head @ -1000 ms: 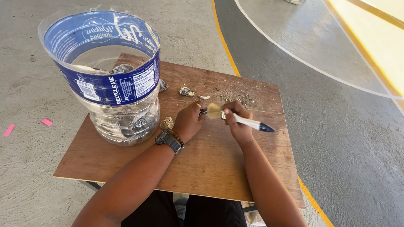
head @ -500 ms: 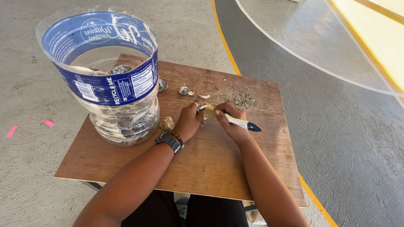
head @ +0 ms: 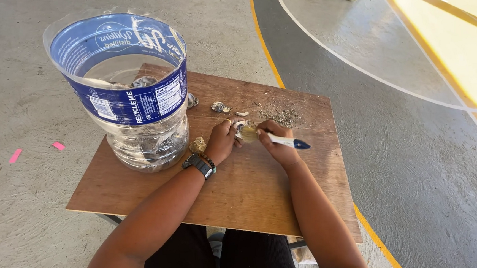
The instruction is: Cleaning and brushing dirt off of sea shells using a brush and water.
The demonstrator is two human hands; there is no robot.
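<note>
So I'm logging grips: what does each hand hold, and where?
Right hand grips a brush by its handle; left hand pinches a small shell at its edge.

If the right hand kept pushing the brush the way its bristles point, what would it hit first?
The right hand aims the brush up-left, so it would first meet the small shell piece pinched by the left hand; the bristles already seem to touch it, though depth is unclear.
</note>
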